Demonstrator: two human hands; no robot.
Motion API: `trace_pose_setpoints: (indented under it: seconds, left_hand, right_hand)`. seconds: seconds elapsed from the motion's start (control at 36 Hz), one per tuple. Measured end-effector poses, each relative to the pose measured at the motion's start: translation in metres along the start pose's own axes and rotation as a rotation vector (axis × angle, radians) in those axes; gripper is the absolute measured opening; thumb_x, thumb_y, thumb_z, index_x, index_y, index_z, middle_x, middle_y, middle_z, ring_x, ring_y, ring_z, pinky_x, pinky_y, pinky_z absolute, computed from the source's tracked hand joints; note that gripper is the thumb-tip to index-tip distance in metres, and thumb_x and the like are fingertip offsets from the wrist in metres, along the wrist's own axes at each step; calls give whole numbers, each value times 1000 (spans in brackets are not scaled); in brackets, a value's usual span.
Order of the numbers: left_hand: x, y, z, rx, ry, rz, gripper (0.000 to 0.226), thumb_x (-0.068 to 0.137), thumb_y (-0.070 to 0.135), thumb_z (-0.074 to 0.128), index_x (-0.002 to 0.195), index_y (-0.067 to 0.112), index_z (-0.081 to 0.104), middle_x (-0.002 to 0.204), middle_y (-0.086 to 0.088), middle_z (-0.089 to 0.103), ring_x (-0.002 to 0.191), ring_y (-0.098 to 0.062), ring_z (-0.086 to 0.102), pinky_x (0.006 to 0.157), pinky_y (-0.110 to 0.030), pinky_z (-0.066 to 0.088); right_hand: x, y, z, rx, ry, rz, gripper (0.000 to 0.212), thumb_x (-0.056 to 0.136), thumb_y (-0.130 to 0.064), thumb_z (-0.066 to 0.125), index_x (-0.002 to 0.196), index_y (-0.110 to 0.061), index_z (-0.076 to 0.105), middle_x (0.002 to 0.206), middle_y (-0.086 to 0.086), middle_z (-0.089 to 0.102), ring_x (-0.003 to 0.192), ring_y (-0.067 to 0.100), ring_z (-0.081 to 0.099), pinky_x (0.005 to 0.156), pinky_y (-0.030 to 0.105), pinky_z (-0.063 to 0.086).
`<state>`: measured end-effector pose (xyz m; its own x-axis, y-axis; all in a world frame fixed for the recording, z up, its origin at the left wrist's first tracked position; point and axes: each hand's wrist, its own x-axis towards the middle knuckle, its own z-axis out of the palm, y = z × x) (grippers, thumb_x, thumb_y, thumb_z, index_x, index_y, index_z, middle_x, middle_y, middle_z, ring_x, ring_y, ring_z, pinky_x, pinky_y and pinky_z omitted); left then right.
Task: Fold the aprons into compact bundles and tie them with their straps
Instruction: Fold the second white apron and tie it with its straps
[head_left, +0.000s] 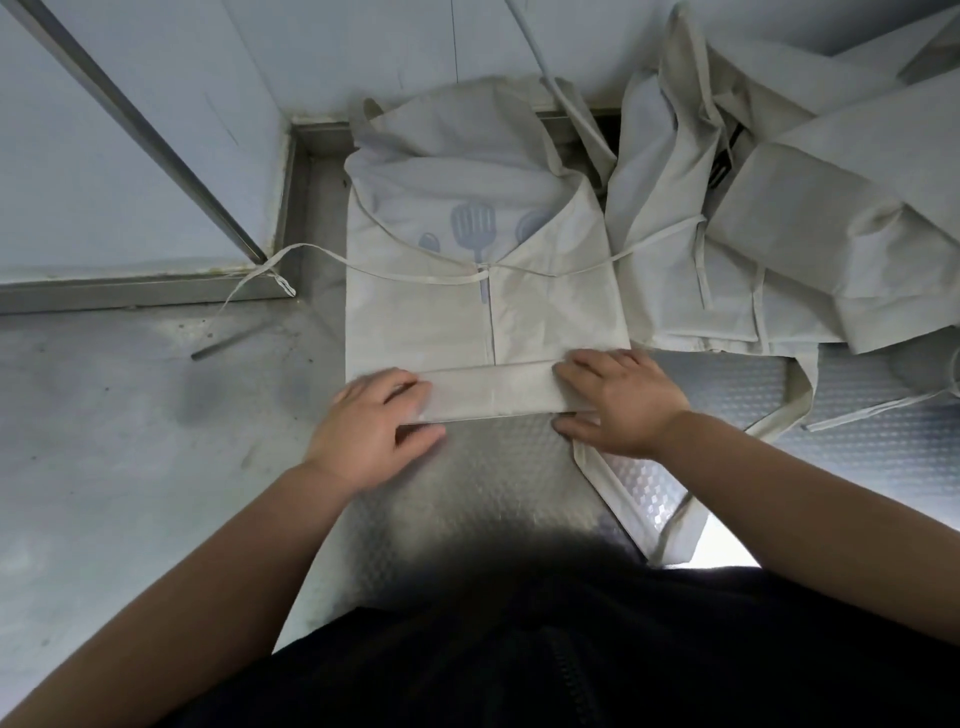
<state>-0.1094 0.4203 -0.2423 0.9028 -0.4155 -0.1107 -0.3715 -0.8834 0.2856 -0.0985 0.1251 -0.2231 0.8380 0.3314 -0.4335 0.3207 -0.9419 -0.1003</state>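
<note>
A cream apron (467, 312) with a pale blue utensil print lies flat on the metal counter (130, 441), its sides folded inward. Its near edge is turned up into a narrow folded band (493, 389). My left hand (369, 421) grips the band's left end, fingers on top and thumb under the near edge. My right hand (618, 400) grips the band's right end the same way. A thin strap (415, 273) runs across the apron and trails off to the left (254, 280).
A heap of more cream aprons (779, 218) lies at the right, with straps (779, 415) hanging toward the near edge. A wall and a metal ledge (130, 291) close off the back and left. A white cable (550, 78) drops in from above.
</note>
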Motion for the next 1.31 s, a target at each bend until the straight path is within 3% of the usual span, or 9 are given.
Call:
trace_pose_setpoints:
  seconds: [0.17,0.33,0.5,0.61,0.69,0.83,1.06,1.22,1.31]
  left_hand:
    - [15,-3,-19,-90,-44,-64,63,70,58,37,110,20,67,109,-1,66,102,-27,61,89,-36,44]
    - [34,-7,-40,-278,-113,-266,23,93,38,54,103,20,64,92,-1,67,93,-24,61,78,-28,42]
    - [42,-13,-27,200,14,-188,30,90,26,58,120,26,58,121,-1,59,114,-26,48,88,-33,23]
    - [35,-11,-12,198,172,5,41,67,3,57,101,20,72,103,-5,67,98,-26,53,79,-31,26]
    - [28,-5,-6,13,37,-28,41,83,28,45,114,13,68,110,-8,65,101,-34,60,92,-39,40]
    - [20,-4,-9,43,-119,-60,91,64,77,39,137,23,46,135,2,45,126,-22,39,108,-33,22]
    - [32,-8,-31,-102,-38,-107,52,80,59,38,108,25,65,90,-2,70,85,-29,63,69,-29,43]
    - [42,-8,-20,199,-47,-111,37,96,42,37,126,27,54,122,1,57,117,-24,47,91,-34,25]
    - [36,-3,-12,305,3,-34,58,79,15,64,133,31,51,136,-4,48,124,-29,42,93,-35,15]
  right_hand:
    - [6,1,-14,-5,127,-40,56,94,-55,22,117,-21,59,110,3,65,107,25,57,102,33,26]
    - [11,9,-32,262,18,115,37,88,-57,48,81,-22,49,77,-2,53,85,23,54,66,29,34]
    - [20,6,-22,-32,89,114,33,97,-35,42,127,-24,47,125,3,52,117,25,45,99,35,28]
    - [20,-7,-10,-126,102,8,41,91,-14,45,129,-28,48,131,0,45,122,24,39,104,36,21]
    - [16,-10,-4,21,99,-5,38,96,-35,41,133,-27,46,141,-2,41,127,22,40,106,34,21]
    - [11,-7,-8,35,19,-13,62,89,-58,46,142,-28,36,147,-4,35,132,20,37,108,32,22]
    - [6,-2,-34,113,38,44,38,93,-51,40,104,-18,56,98,6,64,98,27,58,67,30,36]
    - [16,-2,-23,-54,97,102,36,99,-37,37,132,-25,43,124,4,54,115,26,49,95,35,31]
    - [16,-4,-13,-131,115,88,40,97,-22,37,136,-27,41,129,2,48,119,25,43,101,35,25]
